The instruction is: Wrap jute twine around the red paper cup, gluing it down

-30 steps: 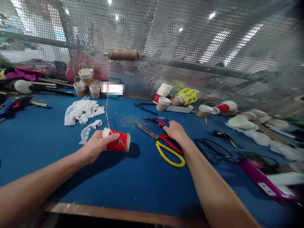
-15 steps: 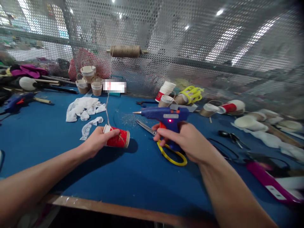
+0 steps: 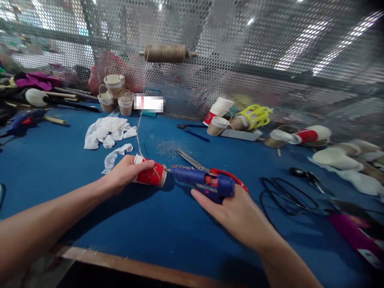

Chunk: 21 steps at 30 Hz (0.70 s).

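cup of red-and-white paper (image 3: 147, 177) lies sideways over the blue table (image 3: 168, 236), clasped in the left hand (image 3: 126, 169); the right hand (image 3: 237, 212) grips a blue plastic glue gun (image 3: 199, 182), nozzle (image 3: 167, 170) at the cup's right end. red-handled metal scissors (image 3: 193, 161) lie just beyond.

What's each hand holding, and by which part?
Left hand: the red paper cup, by its side toward the white-rimmed end, thumb on top. Right hand: the blue glue gun, apparently by its handle, which the hand hides.
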Tool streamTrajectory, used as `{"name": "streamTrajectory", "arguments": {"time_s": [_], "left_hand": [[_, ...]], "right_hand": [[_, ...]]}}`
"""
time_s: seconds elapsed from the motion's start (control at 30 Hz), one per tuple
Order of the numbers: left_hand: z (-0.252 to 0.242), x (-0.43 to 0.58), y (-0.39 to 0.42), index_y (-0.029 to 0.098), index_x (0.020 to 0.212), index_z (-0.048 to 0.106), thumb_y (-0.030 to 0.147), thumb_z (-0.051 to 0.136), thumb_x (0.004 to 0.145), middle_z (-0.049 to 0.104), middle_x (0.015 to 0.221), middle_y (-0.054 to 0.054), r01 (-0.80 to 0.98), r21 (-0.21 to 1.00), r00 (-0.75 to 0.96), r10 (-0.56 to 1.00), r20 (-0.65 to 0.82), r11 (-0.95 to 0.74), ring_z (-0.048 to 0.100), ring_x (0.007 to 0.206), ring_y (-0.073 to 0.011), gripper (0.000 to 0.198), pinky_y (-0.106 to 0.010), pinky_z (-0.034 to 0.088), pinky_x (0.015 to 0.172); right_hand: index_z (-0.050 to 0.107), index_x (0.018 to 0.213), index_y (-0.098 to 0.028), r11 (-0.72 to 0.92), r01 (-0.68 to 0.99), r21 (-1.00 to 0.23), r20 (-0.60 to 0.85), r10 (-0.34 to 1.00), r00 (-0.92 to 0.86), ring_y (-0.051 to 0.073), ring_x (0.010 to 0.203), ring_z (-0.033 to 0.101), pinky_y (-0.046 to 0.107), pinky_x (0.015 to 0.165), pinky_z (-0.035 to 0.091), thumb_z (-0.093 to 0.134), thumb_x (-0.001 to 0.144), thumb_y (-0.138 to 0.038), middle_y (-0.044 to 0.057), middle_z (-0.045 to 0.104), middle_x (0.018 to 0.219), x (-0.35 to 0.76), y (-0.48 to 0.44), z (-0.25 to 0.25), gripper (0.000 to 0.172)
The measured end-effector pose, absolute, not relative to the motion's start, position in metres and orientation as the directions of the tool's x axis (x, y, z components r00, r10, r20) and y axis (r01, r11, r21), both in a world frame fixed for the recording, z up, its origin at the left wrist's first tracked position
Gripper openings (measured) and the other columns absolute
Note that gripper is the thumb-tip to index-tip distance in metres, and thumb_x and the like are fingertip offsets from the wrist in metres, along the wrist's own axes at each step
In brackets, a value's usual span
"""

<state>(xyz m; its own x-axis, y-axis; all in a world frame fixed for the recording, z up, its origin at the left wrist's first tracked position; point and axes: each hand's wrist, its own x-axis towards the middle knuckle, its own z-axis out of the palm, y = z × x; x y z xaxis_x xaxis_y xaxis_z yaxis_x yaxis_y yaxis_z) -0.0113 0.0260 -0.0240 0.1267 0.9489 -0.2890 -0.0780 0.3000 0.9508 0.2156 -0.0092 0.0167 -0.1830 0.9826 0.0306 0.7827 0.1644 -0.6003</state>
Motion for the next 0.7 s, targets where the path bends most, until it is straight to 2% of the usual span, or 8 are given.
{"name": "streamTrajectory", "arguments": {"time_s": [0.23,0.47,0.7], "left_hand": [[-0.0182,-0.0065,0.0245,0.014,0.061,0.068,0.032,0.064,0.068,0.067,0.058,-0.004,-0.077,0.931,0.142,0.929,-0.343,0.356,0.056,0.049,-0.0117,0.020,-0.021,0.041,0.051],[-0.0175,-0.0074,0.0250,0.011,0.067,0.067,0.037,0.067,0.065,0.068,0.060,-0.004,-0.049,0.930,0.132,0.926,-0.355,0.364,0.059,0.053,-0.0136,0.026,-0.024,0.043,0.057],[-0.0180,-0.0073,0.0254,0.013,0.066,0.068,0.034,0.065,0.067,0.070,0.061,-0.004,-0.057,0.928,0.135,0.923,-0.359,0.369,0.061,0.054,-0.0137,0.021,-0.024,0.046,0.059]], "right_hand": [[0.058,0.073,-0.021,0.225,0.746,-0.627,0.061,0.969,-0.240,0.018,0.055,0.057,0.032,0.054,0.047,0.055,0.071,-0.037,0.002,0.063,0.064,0.2119,-0.0125,0.0183,0.016],[0.057,0.071,-0.019,0.272,0.776,-0.569,0.074,0.957,-0.281,0.017,0.056,0.057,0.029,0.053,0.046,0.053,0.073,-0.031,0.001,0.061,0.062,0.2110,-0.0124,0.0180,0.012],[0.058,0.072,-0.018,0.328,0.775,-0.539,0.112,0.941,-0.320,0.014,0.053,0.055,0.026,0.050,0.044,0.052,0.075,-0.027,0.000,0.060,0.060,0.2110,-0.0160,0.0177,0.011]]}}
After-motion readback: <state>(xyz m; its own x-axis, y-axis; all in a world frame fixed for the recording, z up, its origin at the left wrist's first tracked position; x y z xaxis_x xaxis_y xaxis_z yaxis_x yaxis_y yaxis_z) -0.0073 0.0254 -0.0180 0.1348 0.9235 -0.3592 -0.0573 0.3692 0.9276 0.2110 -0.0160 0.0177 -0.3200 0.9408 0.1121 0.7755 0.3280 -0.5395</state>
